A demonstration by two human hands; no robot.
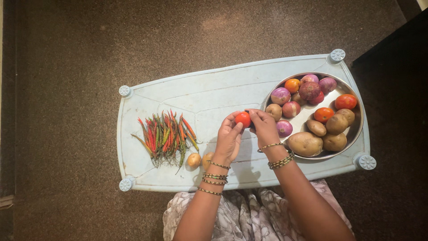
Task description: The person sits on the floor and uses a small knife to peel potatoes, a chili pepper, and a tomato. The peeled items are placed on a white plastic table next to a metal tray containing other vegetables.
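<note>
A small red tomato (243,118) is held between the fingertips of both hands above the middle of a pale blue plastic table (209,89). My left hand (228,140) grips it from the left, my right hand (264,128) from the right. Both wrists wear several thin bangles. Just right of my right hand stands a round steel plate (353,133) holding potatoes (305,143), purple onions (309,90) and tomatoes (323,114).
A pile of red and green chillies (166,134) lies on the table's left part. Two small potatoes (194,159) lie near the front edge beside my left wrist. Brown speckled floor surrounds the table. My patterned clothing shows below the table.
</note>
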